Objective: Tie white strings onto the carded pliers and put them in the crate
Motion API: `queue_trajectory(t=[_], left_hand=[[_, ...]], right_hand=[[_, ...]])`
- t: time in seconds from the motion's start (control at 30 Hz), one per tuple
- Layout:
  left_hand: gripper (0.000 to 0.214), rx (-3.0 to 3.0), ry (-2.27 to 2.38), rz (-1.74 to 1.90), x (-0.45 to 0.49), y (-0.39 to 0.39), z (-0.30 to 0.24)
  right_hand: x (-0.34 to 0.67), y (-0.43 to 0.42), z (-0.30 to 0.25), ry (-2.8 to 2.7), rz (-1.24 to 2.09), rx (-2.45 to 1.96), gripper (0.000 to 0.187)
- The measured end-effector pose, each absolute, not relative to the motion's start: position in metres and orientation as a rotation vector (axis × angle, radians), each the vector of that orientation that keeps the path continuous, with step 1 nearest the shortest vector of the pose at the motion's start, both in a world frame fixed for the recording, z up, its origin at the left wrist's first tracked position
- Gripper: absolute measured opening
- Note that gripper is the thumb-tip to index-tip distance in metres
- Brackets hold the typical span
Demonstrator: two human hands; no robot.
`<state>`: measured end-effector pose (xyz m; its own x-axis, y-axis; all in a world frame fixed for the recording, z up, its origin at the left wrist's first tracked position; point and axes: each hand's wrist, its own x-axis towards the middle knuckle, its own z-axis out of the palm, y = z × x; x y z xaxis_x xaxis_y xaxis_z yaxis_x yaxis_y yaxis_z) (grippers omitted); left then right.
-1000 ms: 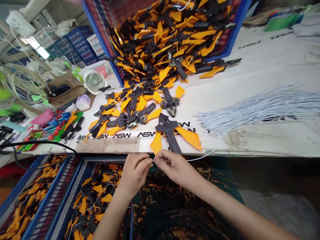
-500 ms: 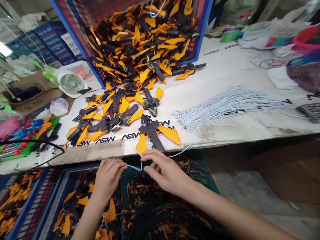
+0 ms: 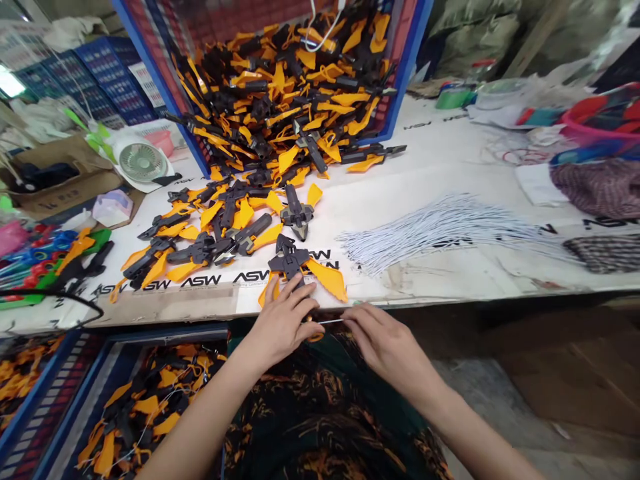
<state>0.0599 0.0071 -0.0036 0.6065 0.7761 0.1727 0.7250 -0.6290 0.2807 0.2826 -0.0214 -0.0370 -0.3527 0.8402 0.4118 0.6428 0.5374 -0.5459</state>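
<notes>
A black and orange plastic toy [image 3: 300,265] lies at the table's near edge. My left hand [image 3: 283,321] rests on its lower end, fingers curled round the part that hangs over the edge. My right hand [image 3: 381,339] is just to the right, fingers pinched on a thin white string [image 3: 331,321] that runs tight toward the left hand. More toys of the same kind [image 3: 220,227] lie scattered on the table to the left.
A tilted blue crate [image 3: 400,73] full of the same toys spills onto the table at the back. A bundle of white strings [image 3: 440,230] lies to the right. Blue crates [image 3: 120,400] with strung toys stand below on the left. A small fan [image 3: 143,162] stands at the left.
My left hand has moved up and right onto the toy at the table edge. My right hand has shifted right, drawing the string straight between the hands.
</notes>
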Motion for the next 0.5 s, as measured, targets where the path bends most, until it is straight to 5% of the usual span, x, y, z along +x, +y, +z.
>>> queue_trajectory(t=[0.2, 0.5], left_hand=[[0.029, 2.583, 1.243, 0.389, 0.042, 0.006, 0.002], [0.023, 2.160, 1.341, 0.597, 0.074, 0.021, 0.030]], right_hand=[[0.325, -0.022, -0.025, -1.917, 0.101, -1.316, 0.013], [0.235, -0.039, -0.009, -2.058, 0.507, -0.821, 0.015]])
